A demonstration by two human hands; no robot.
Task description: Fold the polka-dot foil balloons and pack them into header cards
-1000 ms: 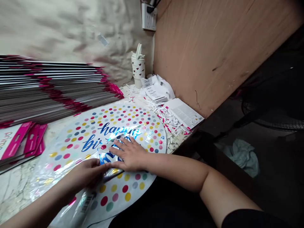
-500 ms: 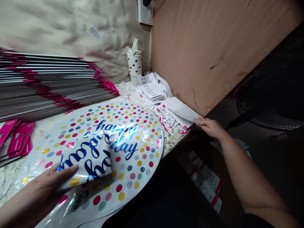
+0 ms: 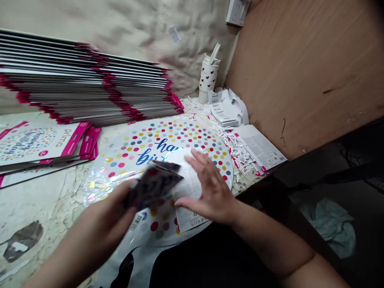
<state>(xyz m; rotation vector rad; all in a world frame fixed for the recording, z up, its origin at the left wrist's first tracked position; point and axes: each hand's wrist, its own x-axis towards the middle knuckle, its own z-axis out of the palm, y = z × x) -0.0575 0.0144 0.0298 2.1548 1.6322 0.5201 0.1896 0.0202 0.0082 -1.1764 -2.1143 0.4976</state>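
My left hand (image 3: 102, 222) is closed around a folded foil balloon (image 3: 157, 184), tilted up and smeared by motion. Just right of it my right hand (image 3: 214, 190) hovers over or rests on a white printed packaging sleeve (image 3: 187, 186), thumb and fingers spread. Whether it touches the sleeve I cannot tell. The sleeve lies on a flat round foil balloon (image 3: 156, 124) with coloured dots and blue lettering, partly hidden by both hands. The balloon's tail hangs towards the front edge.
A tall stack of pink-edged packages (image 3: 90, 80) stands at the back left, with packed balloons (image 3: 39, 140) before it. Paper scraps (image 3: 240, 152), printed sleeves (image 3: 261, 146), labels (image 3: 223, 114) and a heart-patterned cup (image 3: 208, 78) line the right. A wooden panel (image 3: 300, 72) borders the table.
My right hand has come back from the sleeves at the right edge, and a sleeve now lies on the flat balloon. My left hand has raised and tilted the folded balloon. The view has shifted left.
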